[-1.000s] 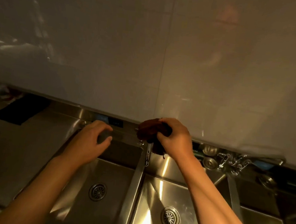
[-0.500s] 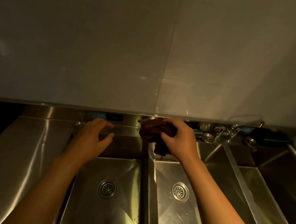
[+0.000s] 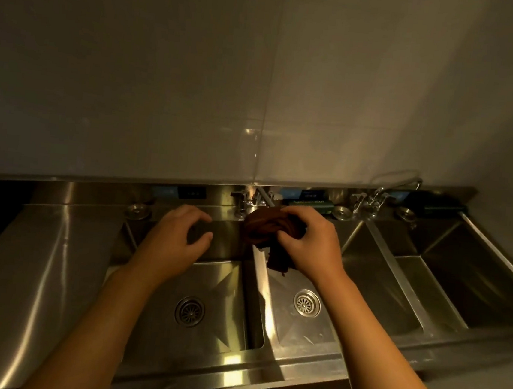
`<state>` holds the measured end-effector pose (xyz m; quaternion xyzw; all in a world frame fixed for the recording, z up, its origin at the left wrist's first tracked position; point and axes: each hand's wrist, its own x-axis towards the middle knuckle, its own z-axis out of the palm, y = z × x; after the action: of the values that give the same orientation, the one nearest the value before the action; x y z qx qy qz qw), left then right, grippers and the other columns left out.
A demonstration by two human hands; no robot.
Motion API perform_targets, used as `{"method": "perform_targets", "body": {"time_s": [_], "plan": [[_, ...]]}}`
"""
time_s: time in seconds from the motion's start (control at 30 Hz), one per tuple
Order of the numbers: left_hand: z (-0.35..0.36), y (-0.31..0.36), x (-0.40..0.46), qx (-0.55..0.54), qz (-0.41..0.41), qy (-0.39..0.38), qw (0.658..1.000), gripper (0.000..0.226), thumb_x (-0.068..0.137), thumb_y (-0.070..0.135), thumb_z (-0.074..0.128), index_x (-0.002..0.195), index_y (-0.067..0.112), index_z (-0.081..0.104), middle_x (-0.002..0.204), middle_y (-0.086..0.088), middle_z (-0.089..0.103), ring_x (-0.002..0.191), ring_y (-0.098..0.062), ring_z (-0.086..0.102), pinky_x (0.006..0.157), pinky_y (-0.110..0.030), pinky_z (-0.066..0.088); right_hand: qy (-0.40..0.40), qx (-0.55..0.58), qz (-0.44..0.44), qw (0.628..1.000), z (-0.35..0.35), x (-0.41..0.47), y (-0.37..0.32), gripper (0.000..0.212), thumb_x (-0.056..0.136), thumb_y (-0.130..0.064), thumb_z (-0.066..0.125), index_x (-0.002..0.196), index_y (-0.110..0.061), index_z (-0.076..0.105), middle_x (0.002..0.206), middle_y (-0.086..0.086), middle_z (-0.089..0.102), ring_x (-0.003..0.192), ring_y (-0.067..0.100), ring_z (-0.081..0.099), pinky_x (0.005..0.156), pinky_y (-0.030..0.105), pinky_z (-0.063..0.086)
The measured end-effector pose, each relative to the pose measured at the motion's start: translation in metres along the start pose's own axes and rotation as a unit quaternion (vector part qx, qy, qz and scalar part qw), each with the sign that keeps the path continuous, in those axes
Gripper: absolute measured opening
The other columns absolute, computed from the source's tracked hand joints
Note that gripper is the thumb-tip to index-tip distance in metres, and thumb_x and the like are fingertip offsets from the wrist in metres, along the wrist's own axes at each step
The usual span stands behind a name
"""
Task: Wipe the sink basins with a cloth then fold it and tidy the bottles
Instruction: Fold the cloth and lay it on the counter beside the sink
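Over the divider between the left and middle basins, seen from the head camera, the right hand [image 3: 312, 250] has its fingers curled round a dark brown cloth [image 3: 269, 227], bunched into a wad with one tail hanging down just under the palm. The wad sits right up against the base of the faucet [image 3: 248, 203] at the back ledge, so the cloth lies forward and slightly left of the hand that grips it, its loose end pointing down toward the middle basin [image 3: 308, 321]. The left hand [image 3: 175, 243] hovers above the back of the left basin [image 3: 196, 285], fingers loosely arched and thumb apart, holding nothing; it is near the cloth but not touching it, with a clear gap between its fingertips and the wad. I would judge the wiping not yet settled into either bowl, and the right hand is plainly the one placed to carry the cloth down, the middle basin lying directly beneath it. A dark green bottle [image 3: 309, 204] lies on its side along the back ledge, just behind the right hand.
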<state>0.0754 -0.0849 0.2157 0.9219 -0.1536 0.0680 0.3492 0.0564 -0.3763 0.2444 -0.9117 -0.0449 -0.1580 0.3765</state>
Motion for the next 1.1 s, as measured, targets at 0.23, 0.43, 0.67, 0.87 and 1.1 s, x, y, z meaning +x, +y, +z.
{"method": "perform_targets", "body": {"time_s": [0.23,0.43,0.67,0.87,1.1], "plan": [[-0.005,0.025,-0.070,0.020,-0.011,-0.023,0.999,0.028,0.094,0.043,0.064,0.122,0.043,0.059,0.127,0.020,0.052,0.124,-0.009,0.052,0.103,-0.039,0.049,-0.003,0.052,0.006,0.999,-0.001,-0.059,-0.011,0.044,0.079,-0.026,0.076,0.120,-0.037,0.066,0.114,-0.018,0.066,0.107,0.005,0.062,0.093,0.039,0.057],[-0.033,0.024,-0.116,0.008,-0.040,-0.018,0.999,0.035,0.095,0.029,0.072,0.129,0.027,0.063,0.129,0.009,0.055,0.123,-0.014,0.054,0.104,-0.040,0.050,-0.038,0.090,-0.007,0.995,0.036,-0.091,-0.040,0.046,0.076,-0.029,0.077,0.120,-0.039,0.065,0.112,-0.022,0.065,0.103,-0.002,0.062,0.090,0.029,0.057],[-0.068,-0.011,-0.148,-0.021,-0.053,-0.028,0.998,0.048,0.090,0.028,0.077,0.134,0.029,0.060,0.129,0.013,0.054,0.122,-0.005,0.055,0.105,-0.033,0.048,-0.084,0.114,-0.032,0.989,0.102,-0.101,-0.092,0.047,0.076,-0.030,0.078,0.121,-0.038,0.065,0.115,-0.021,0.066,0.106,-0.002,0.063,0.093,0.028,0.057],[-0.114,-0.091,-0.165,-0.071,-0.077,-0.037,0.994,0.053,0.082,0.047,0.072,0.132,0.038,0.058,0.124,0.022,0.056,0.114,0.008,0.056,0.092,-0.020,0.046,-0.106,0.117,-0.027,0.987,0.183,-0.092,-0.152,0.046,0.075,-0.028,0.077,0.118,-0.039,0.066,0.112,-0.022,0.066,0.105,-0.004,0.063,0.092,0.026,0.057],[-0.176,-0.203,-0.175,-0.112,-0.118,-0.025,0.986,0.043,0.080,0.055,0.069,0.117,0.065,0.050,0.118,0.026,0.059,0.110,0.005,0.059,0.085,-0.017,0.045,-0.116,0.109,-0.024,0.987,0.292,-0.082,-0.232,0.044,0.072,-0.034,0.074,0.114,-0.043,0.061,0.109,-0.032,0.059,0.103,-0.009,0.059,0.084,0.015,0.052]]}}
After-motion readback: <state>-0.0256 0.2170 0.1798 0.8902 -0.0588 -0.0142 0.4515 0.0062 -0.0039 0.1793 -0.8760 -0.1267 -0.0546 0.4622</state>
